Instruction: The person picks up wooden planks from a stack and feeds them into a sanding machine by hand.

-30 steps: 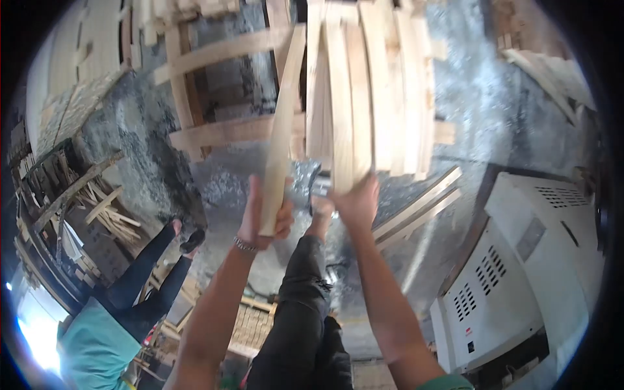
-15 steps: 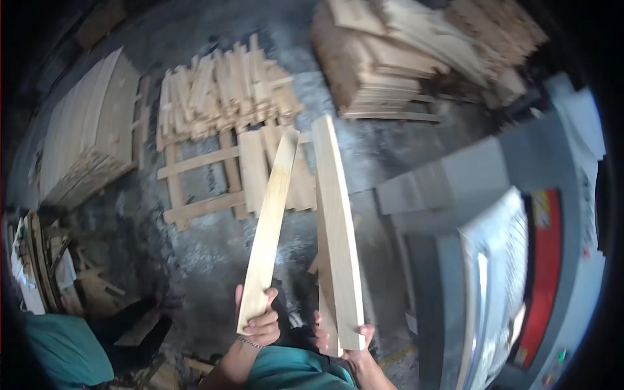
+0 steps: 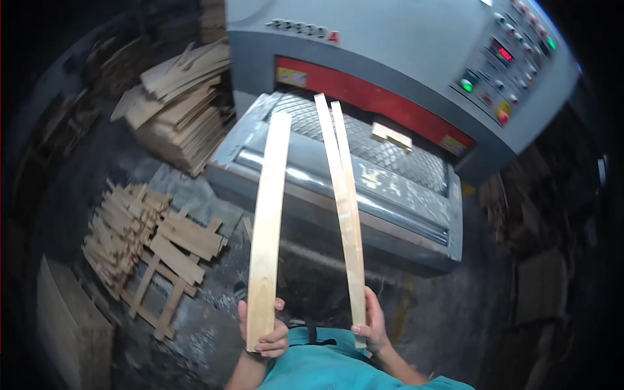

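My left hand [image 3: 268, 335] is closed round the lower end of a long pale wooden board [image 3: 267, 240], which stands up in front of me with its broad face showing. In my right hand [image 3: 373, 325] are two narrower-looking wooden boards [image 3: 351, 244], pressed together at the bottom and spread apart at the top. The upper ends of all the boards overlap the view of a machine's feed bed [image 3: 403, 201]. Both hands are low in the view, near my teal shirt, and the boards do not touch across the hands.
The large grey machine [image 3: 390, 52] has a red strip, lit buttons and two small wood pieces [image 3: 391, 136] on its bed. Stacked boards [image 3: 185, 130] stand at its left. Wood strips [image 3: 117, 227] lie on a pallet [image 3: 166, 305] at lower left, beside another stack [image 3: 75, 325].
The view has swung right from the pallet to the machine. My right hand, earlier at the boards on the pallet, now holds two boards upright; my left hand has kept its board.
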`<state>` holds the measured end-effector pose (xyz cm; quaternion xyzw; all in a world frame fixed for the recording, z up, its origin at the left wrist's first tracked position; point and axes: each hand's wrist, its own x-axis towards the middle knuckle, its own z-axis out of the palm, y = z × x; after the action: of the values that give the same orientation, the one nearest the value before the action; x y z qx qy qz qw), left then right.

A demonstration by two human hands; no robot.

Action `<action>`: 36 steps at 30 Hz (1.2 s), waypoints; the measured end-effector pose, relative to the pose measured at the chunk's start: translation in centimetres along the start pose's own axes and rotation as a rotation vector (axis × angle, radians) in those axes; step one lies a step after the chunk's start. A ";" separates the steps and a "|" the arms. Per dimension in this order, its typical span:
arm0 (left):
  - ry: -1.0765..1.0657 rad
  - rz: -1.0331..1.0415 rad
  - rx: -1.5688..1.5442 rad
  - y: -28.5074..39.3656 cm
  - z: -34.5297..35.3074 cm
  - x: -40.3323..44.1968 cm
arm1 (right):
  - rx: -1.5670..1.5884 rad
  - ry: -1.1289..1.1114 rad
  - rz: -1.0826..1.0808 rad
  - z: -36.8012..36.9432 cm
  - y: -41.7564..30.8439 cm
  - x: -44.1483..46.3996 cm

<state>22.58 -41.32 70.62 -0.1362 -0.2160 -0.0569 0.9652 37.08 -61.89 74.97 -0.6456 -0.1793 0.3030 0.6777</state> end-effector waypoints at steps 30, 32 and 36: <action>0.687 -0.176 1.298 0.5 -3.2 12.4 | -0.713 0.495 -0.209 -4.3 -0.7 6.2; 0.690 -0.206 1.310 1.9 -3.0 12.5 | -0.449 0.468 -0.126 -4.1 -0.6 6.6; 0.675 -0.215 1.338 3.0 -2.6 13.0 | -0.289 0.467 -0.159 -4.3 0.7 7.7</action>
<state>35.78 -39.88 73.30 0.5252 0.0905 -0.0460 0.8449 45.48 -60.27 72.65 -0.7716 -0.1100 0.0633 0.6233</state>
